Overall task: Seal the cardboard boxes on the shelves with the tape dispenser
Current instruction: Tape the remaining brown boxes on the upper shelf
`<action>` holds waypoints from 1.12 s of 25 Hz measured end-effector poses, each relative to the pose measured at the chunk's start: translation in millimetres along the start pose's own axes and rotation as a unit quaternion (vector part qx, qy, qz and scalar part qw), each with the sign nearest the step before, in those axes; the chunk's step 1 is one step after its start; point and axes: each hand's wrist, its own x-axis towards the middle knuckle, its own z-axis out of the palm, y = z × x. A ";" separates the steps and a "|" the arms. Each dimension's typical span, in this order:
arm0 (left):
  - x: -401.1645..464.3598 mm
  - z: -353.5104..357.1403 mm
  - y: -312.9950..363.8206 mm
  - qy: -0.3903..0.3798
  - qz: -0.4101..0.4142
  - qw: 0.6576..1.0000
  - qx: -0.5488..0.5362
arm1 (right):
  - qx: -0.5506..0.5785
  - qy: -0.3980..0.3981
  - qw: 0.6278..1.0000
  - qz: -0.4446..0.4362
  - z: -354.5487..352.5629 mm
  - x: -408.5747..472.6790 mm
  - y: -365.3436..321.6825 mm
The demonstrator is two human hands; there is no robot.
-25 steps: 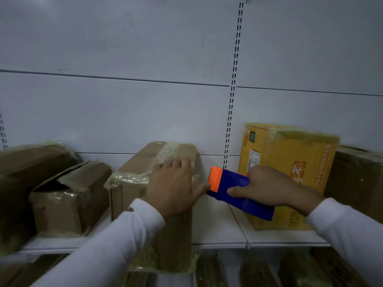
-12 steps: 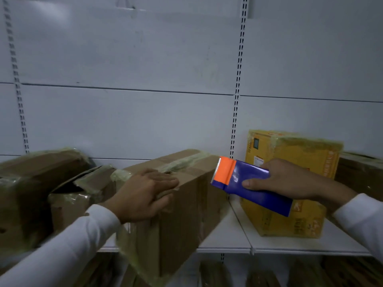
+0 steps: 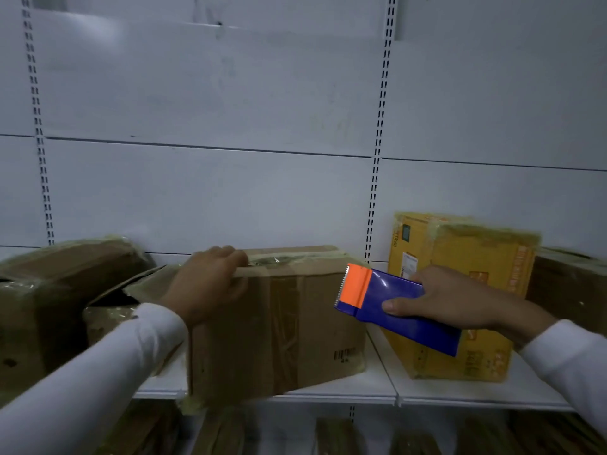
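Gripping item: tape dispenser (image 3: 391,307), blue body with orange head and toothed blade at its left end, held in the air by the right hand (image 3: 450,300), fingers and thumb curled round the body; blade end just beside the upper right corner of the brown cardboard box (image 3: 279,323), whether touching cannot be told
Brown cardboard box: on the white shelf (image 3: 361,387), front face toward the camera, barcode at lower right, old tape along the top seam, lower left corner jutting past the shelf edge. Left hand (image 3: 210,284) grips its upper left edge, fingers curled over the top
Yellow cardboard box (image 3: 476,274): right of the brown one, on the same shelf, partly behind the dispenser, tape-wrapped, printed label on its left face
Further boxes: crumpled taped cartons (image 3: 65,290) at far left; dark box (image 3: 571,284) at far right
Backing: white panel wall (image 3: 213,93) with slotted uprights
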 end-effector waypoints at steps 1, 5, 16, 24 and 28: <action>7.0 7.9 17.4 0.012 0.005 1.000 -0.006 | 0.001 0.003 1.000 0.009 1.2 0.7 0.8; 42.0 47.2 75.0 -0.057 0.006 0.998 0.019 | -0.007 0.020 1.000 0.019 3.4 4.3 5.6; 42.8 52.7 37.1 -0.031 0.071 0.990 -0.122 | 0.014 0.039 0.999 0.030 -19.9 -13.9 24.0; 14.1 43.0 -24.4 -0.010 0.124 0.969 -0.215 | 0.100 -0.042 0.994 -0.005 -26.6 -28.6 30.6; 7.2 28.1 -8.1 0.016 0.036 0.987 -0.157 | 0.093 -0.054 0.994 -0.016 -15.9 -18.9 23.8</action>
